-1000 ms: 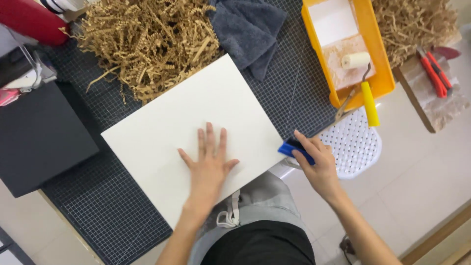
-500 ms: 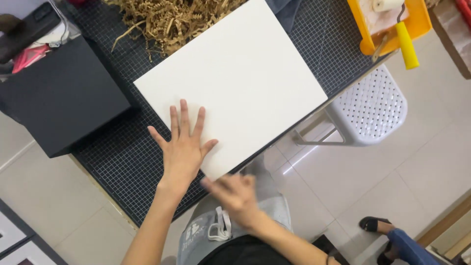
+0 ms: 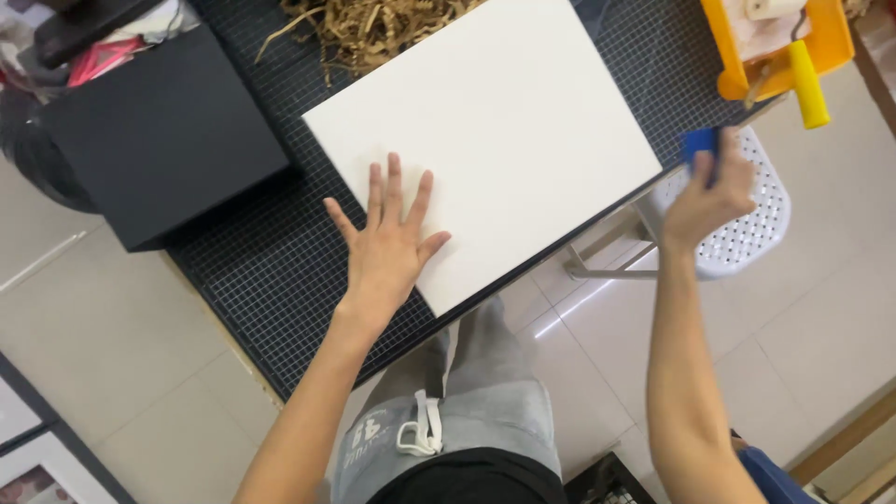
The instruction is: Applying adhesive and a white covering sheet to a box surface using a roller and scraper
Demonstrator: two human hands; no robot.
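One smooth white rectangular board (image 3: pixel 485 140) lies on the gridded black cutting mat (image 3: pixel 271 271), and the left hand (image 3: pixel 387 247) presses flat on its near-left corner with all five fingers spread. The right hand (image 3: pixel 709 191), raised off the table's right edge, is clamped around one small blue tool (image 3: pixel 700 145) above a white perforated plastic stool (image 3: pixel 747 224). To the left sits one matte black box (image 3: pixel 159 131); far off lie a heap of crinkled brown paper shreds (image 3: pixel 364 28) and one orange tray (image 3: pixel 831 47) with a yellow-handled roller (image 3: pixel 807 84).

Blue tool (image 3: pixel 700 145) mostly hidden in right hand (image 3: pixel 709 196); yellow tray (image 3: pixel 831 47), shredded paper (image 3: pixel 364 28) cut off at top edge
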